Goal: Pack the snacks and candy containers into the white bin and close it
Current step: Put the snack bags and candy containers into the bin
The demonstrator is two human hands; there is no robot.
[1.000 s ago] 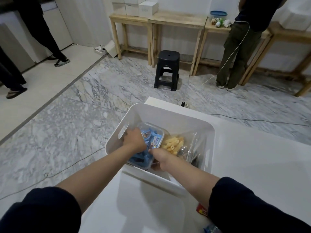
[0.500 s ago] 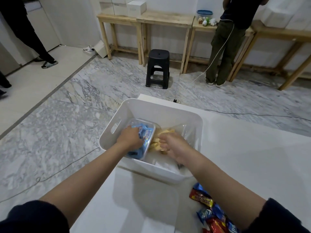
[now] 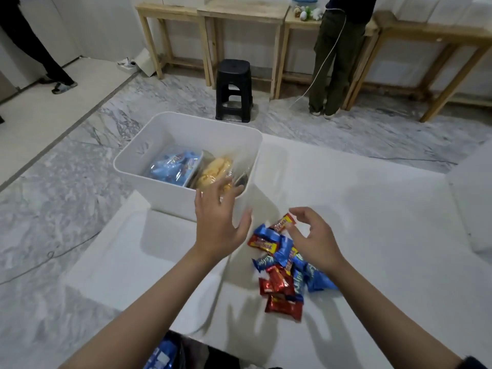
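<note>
The white bin stands open on the white table's far left corner. Inside it lie a clear container of blue candies and a clear bag of yellow snacks. A pile of red and blue snack packets lies on the table in front of the bin. My left hand hovers open just before the bin's near wall, holding nothing. My right hand hangs over the pile with loosely curled fingers, empty.
The white table stretches to the right. A blue packet shows at the bottom edge. On the marble floor behind stand a black stool, wooden benches and two people. A cable runs along the floor at left.
Both hands have come out of the bin and back toward me, leaving the container and bag inside. The right hand now hovers over the packet pile.
</note>
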